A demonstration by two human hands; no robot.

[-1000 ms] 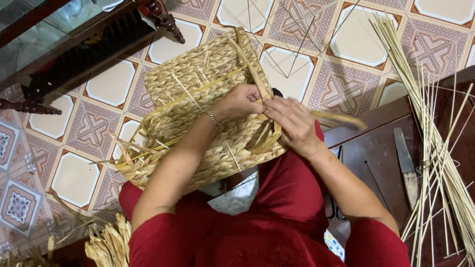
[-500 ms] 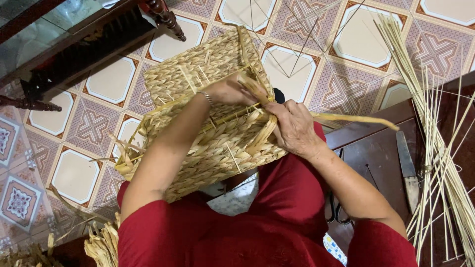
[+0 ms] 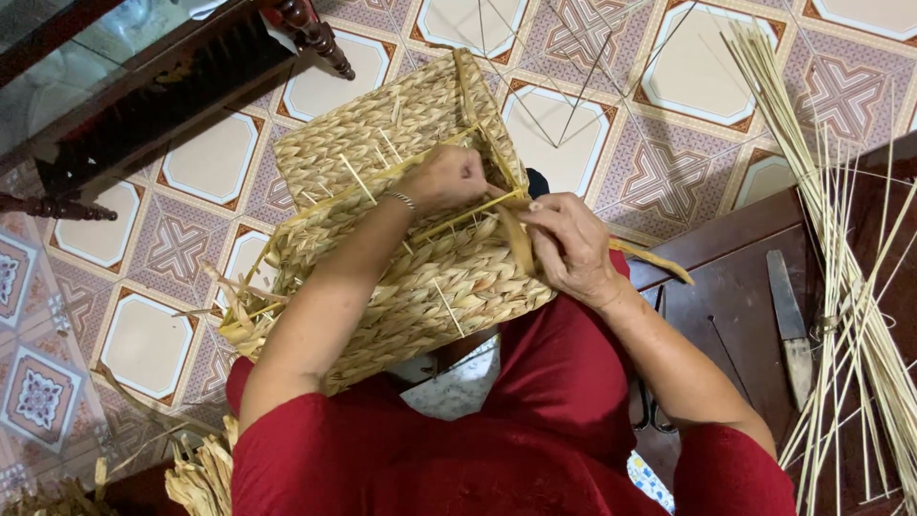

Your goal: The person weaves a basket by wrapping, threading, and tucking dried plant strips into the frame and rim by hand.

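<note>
We had the woven basket (image 3: 401, 220) on our lap. Left hand (image 3: 449, 177) was curled shut, pinching a straw strand (image 3: 458, 218) on its top. Right hand (image 3: 570, 247) gripped a flat strand (image 3: 521, 244) at the basket's edge, fingers bent.

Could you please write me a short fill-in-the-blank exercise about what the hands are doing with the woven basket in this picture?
1. Both hands, the left hand and the right hand, rest on a straw-coloured woven ____ lying on the person's lap.
2. The person's clothing is ____ in colour.
3. On the dark wooden bench to the right lies a flat-bladed ____.
4. The left wrist wears a thin ____.

Missing words: basket; red; knife; bracelet
</note>
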